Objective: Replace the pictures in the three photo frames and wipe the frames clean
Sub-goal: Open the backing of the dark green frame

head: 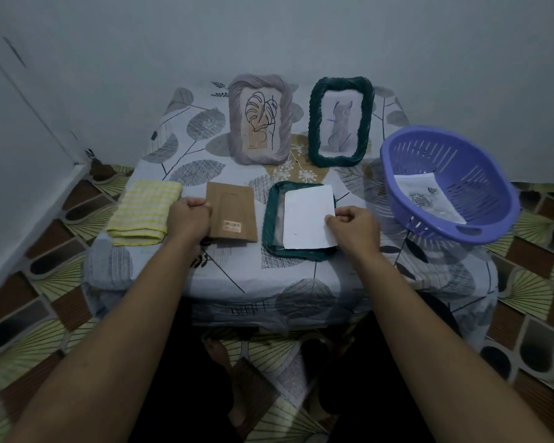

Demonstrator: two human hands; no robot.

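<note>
Both arms reach forward; left hand (188, 219) grips the backing board (234, 209), right hand (354, 228) pinches the white sheet (306, 219).

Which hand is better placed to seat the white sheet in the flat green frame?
Right. The right hand pinches the white sheet over the green frame; the left hand holds the backing board beside it.

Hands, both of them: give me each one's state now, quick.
Left hand: closed, gripping the brown backing board at its left edge.
Right hand: closed, pinching the white sheet over the dark green frame.
</note>
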